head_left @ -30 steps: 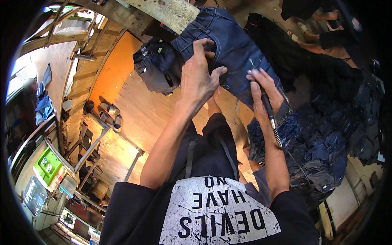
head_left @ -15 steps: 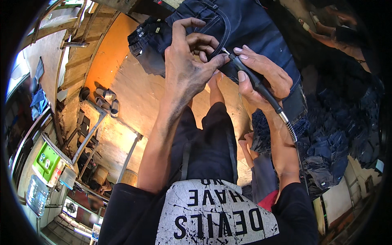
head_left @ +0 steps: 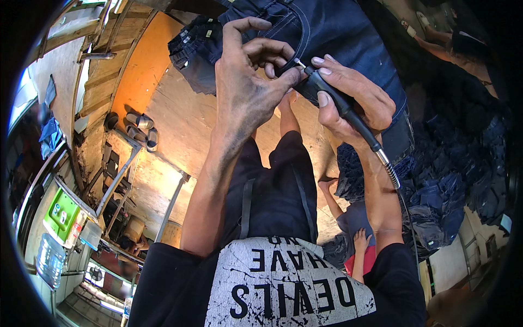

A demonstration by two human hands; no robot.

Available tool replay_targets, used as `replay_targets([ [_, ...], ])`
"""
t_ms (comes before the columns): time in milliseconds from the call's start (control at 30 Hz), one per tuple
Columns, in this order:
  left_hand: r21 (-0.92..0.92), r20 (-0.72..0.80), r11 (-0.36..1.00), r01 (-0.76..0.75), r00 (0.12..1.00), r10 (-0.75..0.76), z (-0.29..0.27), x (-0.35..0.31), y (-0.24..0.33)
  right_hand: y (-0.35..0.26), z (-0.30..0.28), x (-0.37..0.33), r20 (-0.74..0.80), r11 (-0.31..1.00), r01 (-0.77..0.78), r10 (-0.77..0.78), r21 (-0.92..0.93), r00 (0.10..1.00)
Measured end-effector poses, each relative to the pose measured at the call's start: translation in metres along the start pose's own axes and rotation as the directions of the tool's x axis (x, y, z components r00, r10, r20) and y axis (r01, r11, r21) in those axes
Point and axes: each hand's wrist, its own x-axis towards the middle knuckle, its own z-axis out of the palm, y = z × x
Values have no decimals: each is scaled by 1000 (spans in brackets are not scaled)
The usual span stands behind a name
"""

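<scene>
Dark blue denim jeans [head_left: 343,38] with pale stitching hang in front of me at the top of the view. My left hand [head_left: 245,82] is closed in a pinch on a curved, seamed edge of the jeans, its index finger raised and bent. A black pen-like rotary tool [head_left: 339,102] rests in my right hand [head_left: 365,98], fingers wrapped along its body. Its thin metal tip meets the denim edge by my left thumb. From its rear end a metal spring sleeve and a thin cable run down past my right forearm.
A dark gathered garment [head_left: 196,54] lies left of the jeans. Heaps of dark denim [head_left: 436,180] fill the right side. Sandals [head_left: 143,131] sit on the wooden floor [head_left: 180,125] by a metal frame. Another person's hand [head_left: 361,240] and legs are close at my right.
Both hands keep their grips and shift only slightly; the tool tip stays at the denim edge. The other person's hand has come into view at my right, and their leg has moved.
</scene>
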Motion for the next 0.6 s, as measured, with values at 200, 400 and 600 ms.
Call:
replay_targets([
  [200, -14, 11, 1000, -14, 1000, 14, -1, -1, -2, 2, 1, 0, -46, 1000, -28, 29, 8, 999],
  [400, -37, 4, 999, -36, 999, 36, 1, -3, -6, 2, 1, 0, -59, 999, -52, 53, 15, 997],
  [600, -57, -18, 996, -68, 998, 67, 4, -4, -8, -2, 0, 2, -62, 997, -82, 82, -1, 995],
])
